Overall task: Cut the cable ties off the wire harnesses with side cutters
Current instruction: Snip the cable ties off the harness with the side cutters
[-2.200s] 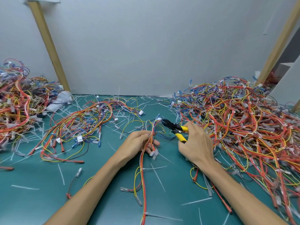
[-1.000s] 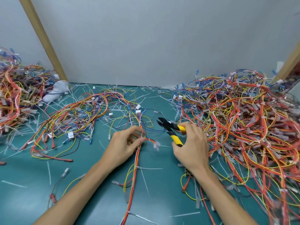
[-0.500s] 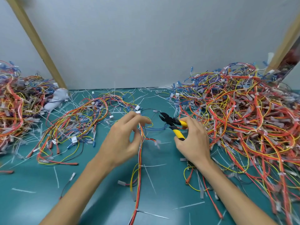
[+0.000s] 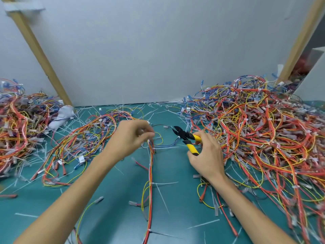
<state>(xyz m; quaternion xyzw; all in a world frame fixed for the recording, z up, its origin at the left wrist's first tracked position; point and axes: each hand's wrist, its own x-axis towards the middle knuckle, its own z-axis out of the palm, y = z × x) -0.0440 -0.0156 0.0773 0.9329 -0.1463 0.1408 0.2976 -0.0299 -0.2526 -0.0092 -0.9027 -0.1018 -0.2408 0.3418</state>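
Observation:
My left hand (image 4: pixel 129 138) is raised above the green mat and pinches the top of a red, orange and yellow wire harness (image 4: pixel 149 173) that hangs down toward me. White cable ties (image 4: pixel 165 183) stick out sideways from that harness lower down. My right hand (image 4: pixel 205 155) grips the yellow-and-black handles of the side cutters (image 4: pixel 186 138). The black jaws point left toward the harness, a short way from my left fingers, and look slightly parted.
A big heap of tangled harnesses (image 4: pixel 255 138) fills the right side. A looser bundle (image 4: pixel 79 141) lies left of centre and another heap (image 4: pixel 15 120) at the far left. Cut ties litter the green mat (image 4: pixel 112 208). Wooden posts (image 4: pixel 38 51) lean against the white back wall.
My left hand has lifted the harness end up off the mat and drawn it taut. The right hand with the cutters has stayed nearly in place beside it.

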